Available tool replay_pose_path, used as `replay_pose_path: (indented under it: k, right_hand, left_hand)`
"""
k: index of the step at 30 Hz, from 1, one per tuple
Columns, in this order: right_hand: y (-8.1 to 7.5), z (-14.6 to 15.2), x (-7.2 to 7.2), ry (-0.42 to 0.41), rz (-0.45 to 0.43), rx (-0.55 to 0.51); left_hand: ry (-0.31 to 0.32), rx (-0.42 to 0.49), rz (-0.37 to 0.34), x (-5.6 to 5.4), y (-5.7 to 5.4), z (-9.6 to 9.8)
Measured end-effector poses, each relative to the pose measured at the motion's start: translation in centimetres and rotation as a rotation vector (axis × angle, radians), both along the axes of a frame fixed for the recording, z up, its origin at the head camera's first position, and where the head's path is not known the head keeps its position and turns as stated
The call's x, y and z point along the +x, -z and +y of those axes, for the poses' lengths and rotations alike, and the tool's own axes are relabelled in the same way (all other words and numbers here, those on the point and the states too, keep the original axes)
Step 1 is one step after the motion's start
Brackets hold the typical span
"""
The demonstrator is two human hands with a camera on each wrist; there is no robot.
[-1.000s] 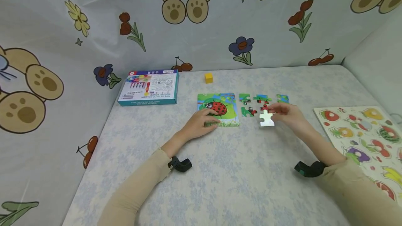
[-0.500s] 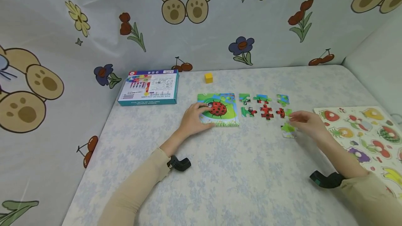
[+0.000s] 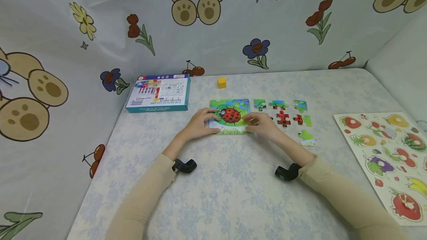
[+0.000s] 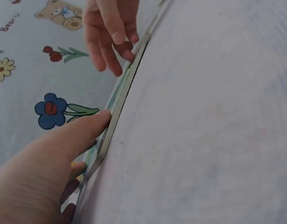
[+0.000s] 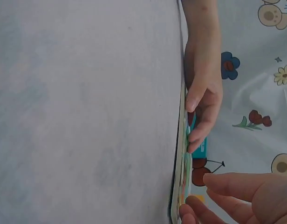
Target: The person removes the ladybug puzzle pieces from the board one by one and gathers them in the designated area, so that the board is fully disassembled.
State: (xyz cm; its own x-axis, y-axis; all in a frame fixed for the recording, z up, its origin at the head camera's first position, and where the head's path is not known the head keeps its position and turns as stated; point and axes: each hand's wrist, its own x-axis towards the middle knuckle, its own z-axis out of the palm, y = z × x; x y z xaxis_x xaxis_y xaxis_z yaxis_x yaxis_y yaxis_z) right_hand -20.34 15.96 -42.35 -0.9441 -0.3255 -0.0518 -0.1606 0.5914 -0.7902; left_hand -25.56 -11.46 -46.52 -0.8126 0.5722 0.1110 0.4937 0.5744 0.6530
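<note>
A square puzzle board (image 3: 230, 116) with a red ladybug on green lies flat on the table. My left hand (image 3: 200, 123) rests at its left side, thumb at the lower corner and fingers spread over the edge. At the right side, my right hand (image 3: 263, 124) has its fingers loosely bent over the board's edge. Both wrist views show the board's thin edge (image 4: 120, 102) from low down, the left thumb touching it. Right of the board lie loose jigsaw pieces, among them a red spotted piece (image 3: 283, 119) and a green corner piece (image 3: 306, 137). My right hand partly covers one piece.
A teal and white box (image 3: 158, 93) lies at the back left. A small yellow cube (image 3: 221, 82) sits behind the puzzle board. To the right is a large white board with fruit pictures (image 3: 383, 151). A printed cloth (image 3: 207, 43) hangs behind the table.
My right hand has put the corner piece down at the right, let it go and moved left to the board's right edge. My left hand has shifted slightly left along the board.
</note>
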Motion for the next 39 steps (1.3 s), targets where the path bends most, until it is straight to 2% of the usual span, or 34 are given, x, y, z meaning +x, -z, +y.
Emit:
replay_pose_path:
  k: [4,9,13,17,20,25,28,31,35,39]
  right_hand:
    - [0.4,-1.9,-0.9,-0.048,0.03,0.041]
    - [0.6,-3.0,-1.4,-0.081,0.05,0.041]
    - [0.6,-3.4,-1.5,-0.063,0.058,-0.002]
    - [0.6,-3.0,-1.5,-0.017,0.036,-0.11]
    - [0.3,-1.8,-1.4,0.031,-0.009,-0.197]
    - [-0.8,2.0,-0.6,0.099,-0.12,-0.234]
    - [-1.3,4.6,0.6,0.142,-0.153,-0.191]
    - [-1.6,7.1,1.8,0.183,-0.142,-0.113]
    - [-1.5,9.5,3.1,0.199,-0.12,-0.01]
    - [-1.0,10.8,3.7,0.212,-0.077,0.05]
  left_hand:
    - [0.017,-0.007,0.035,-0.1,0.0,0.0]
    - [0.004,-0.005,0.022,-0.1,0.0,0.1]
    - [-0.005,0.004,0.013,-0.1,0.0,0.2]
    - [-0.006,0.007,0.014,-0.1,0.1,0.3]
    - [-0.001,0.01,0.017,-0.1,0.1,0.3]
    - [0.003,0.008,0.017,0.0,0.0,0.3]
    - [-0.005,0.006,0.009,0.0,-0.2,0.3]
    - [-0.012,0.003,0.0,0.1,-0.3,0.2]
    - [-0.014,-0.005,-0.003,0.1,-0.3,0.1]
    - [-0.011,-0.006,0.005,0.1,-0.2,0.0]
